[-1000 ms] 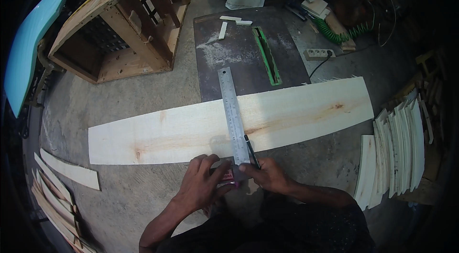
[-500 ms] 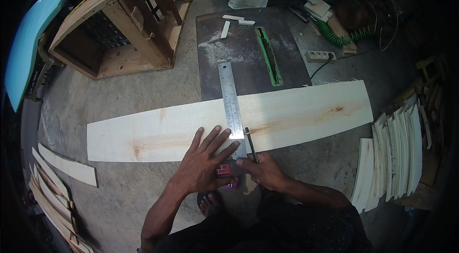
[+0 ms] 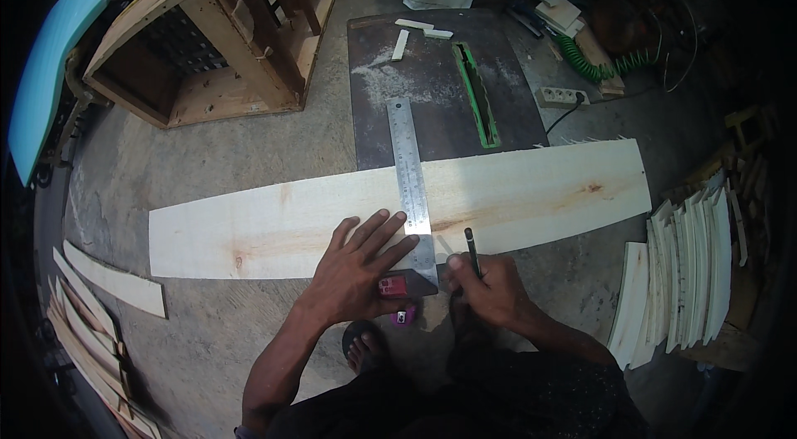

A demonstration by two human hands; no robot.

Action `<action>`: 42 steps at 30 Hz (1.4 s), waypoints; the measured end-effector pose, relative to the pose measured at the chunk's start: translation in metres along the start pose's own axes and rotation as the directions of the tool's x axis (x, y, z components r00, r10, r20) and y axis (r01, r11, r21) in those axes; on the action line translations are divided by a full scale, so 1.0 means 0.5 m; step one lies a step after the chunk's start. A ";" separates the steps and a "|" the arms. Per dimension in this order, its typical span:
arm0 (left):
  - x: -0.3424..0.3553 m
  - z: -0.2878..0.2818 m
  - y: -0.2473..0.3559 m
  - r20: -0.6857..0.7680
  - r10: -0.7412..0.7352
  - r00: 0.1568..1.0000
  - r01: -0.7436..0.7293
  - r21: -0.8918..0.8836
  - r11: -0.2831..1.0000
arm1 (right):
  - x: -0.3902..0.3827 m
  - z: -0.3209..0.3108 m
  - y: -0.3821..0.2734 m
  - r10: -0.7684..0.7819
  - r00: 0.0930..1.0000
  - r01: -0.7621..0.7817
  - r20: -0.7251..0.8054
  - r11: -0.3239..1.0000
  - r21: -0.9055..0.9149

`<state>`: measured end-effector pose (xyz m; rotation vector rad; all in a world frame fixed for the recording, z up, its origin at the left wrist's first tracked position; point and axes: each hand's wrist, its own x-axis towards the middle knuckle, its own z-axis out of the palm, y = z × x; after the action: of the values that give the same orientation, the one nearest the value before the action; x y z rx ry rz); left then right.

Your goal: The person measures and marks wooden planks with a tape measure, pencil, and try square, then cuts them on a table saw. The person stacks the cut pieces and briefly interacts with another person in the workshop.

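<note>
A long pale wooden board (image 3: 531, 198) with curved edges lies crosswise before me. Across it rests a try square, its steel blade (image 3: 407, 157) pointing away and its red and grey stock (image 3: 397, 284) by the board's near edge. My left hand (image 3: 353, 273) holds the stock, thumb behind it, with its other fingers spread over the board beside the blade. Just right of the stock, my right hand (image 3: 491, 290) is closed round a dark pencil (image 3: 472, 250), which sticks up from its grip. A small purple object (image 3: 404, 316) shows below the stock; its kind is unclear.
Beyond the board is a dark tabletop (image 3: 423, 124) with a green-edged slot (image 3: 477, 99) and small offcuts (image 3: 400, 46). Curved wooden slats are stacked at right (image 3: 689, 265) and left (image 3: 91, 348). A wooden frame (image 3: 224, 49) stands far left; a power strip (image 3: 563, 97) lies far right.
My right hand has drawn away from the square's stock to the right, taking the pencil with it. My left hand stays on the square. The view has shifted slightly.
</note>
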<state>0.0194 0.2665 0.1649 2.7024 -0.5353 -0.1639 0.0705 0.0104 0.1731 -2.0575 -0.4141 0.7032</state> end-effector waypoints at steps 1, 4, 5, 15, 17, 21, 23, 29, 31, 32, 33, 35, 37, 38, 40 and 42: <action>0.001 0.000 0.001 -0.010 0.001 1.000 -0.001 -0.002 1.000 | 0.000 -0.015 -0.008 -0.123 0.988 0.114 -0.093 0.989 -0.093; -0.002 -0.003 0.001 -0.024 0.000 1.000 0.000 -0.003 1.000 | 0.032 -0.036 -0.025 -0.247 0.945 0.204 -0.214 0.958 -0.203; -0.003 -0.005 0.001 -0.025 -0.001 1.000 0.001 -0.001 1.000 | 0.046 -0.039 -0.030 -0.246 0.940 0.199 -0.236 0.958 -0.206; -0.002 -0.002 -0.008 -0.050 0.031 0.998 -0.032 -0.032 0.999 | 0.173 0.009 -0.058 -0.343 0.823 0.321 -0.452 0.938 -0.129; -0.001 -0.001 -0.008 -0.053 0.031 0.998 -0.034 -0.045 0.998 | 0.177 0.006 -0.051 -0.363 0.829 0.328 -0.426 0.932 -0.155; -0.005 0.001 -0.005 -0.038 0.026 0.999 -0.029 -0.060 0.998 | 0.174 -0.001 -0.042 -0.390 0.787 0.346 -0.478 0.921 -0.181; 0.000 -0.004 -0.009 -0.043 0.023 0.999 -0.026 -0.057 0.998 | 0.182 -0.003 -0.042 -0.411 0.805 0.354 -0.428 0.912 -0.209; -0.003 -0.001 -0.009 -0.030 0.012 0.999 -0.014 -0.066 0.998 | 0.056 -0.013 -0.036 -0.515 0.833 0.448 -0.201 0.842 -0.301; 0.000 0.000 -0.009 -0.029 0.025 0.999 -0.026 -0.062 0.998 | -0.019 -0.037 -0.044 -0.379 0.925 0.368 0.014 0.887 -0.280; -0.001 0.001 -0.009 -0.024 0.021 1.000 -0.022 -0.055 0.998 | -0.047 -0.054 -0.048 -0.220 0.960 0.261 0.174 0.926 -0.273; -0.004 0.002 -0.009 -0.023 0.005 1.000 -0.006 -0.054 0.999 | -0.061 -0.061 -0.047 -0.052 0.943 0.151 0.328 0.946 -0.287; 0.002 -0.004 -0.006 -0.018 0.013 1.000 -0.014 -0.050 0.999 | -0.053 -0.037 0.000 -0.072 0.953 0.160 0.295 0.945 -0.287; 0.001 0.000 -0.003 -0.028 0.005 1.000 -0.007 -0.053 0.999 | -0.028 -0.006 0.021 0.030 0.954 0.050 0.299 0.965 -0.257; 0.000 -0.001 -0.003 -0.033 0.000 0.999 -0.002 -0.048 0.999 | -0.008 0.013 0.014 0.141 0.936 -0.067 0.324 0.971 -0.229; 0.001 -0.009 -0.007 -0.013 0.025 1.000 -0.026 -0.080 0.996 | 0.016 0.052 0.023 0.184 0.920 -0.188 0.347 0.982 -0.021; 0.005 -0.025 -0.016 -0.041 0.005 0.999 -0.010 -0.132 0.991 | 0.015 0.084 0.053 0.055 0.951 -0.161 0.305 0.928 0.335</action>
<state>0.0268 0.2768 0.1734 2.5688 -0.5044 -0.1368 0.0510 0.0274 0.1301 -1.6460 -0.3099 1.0749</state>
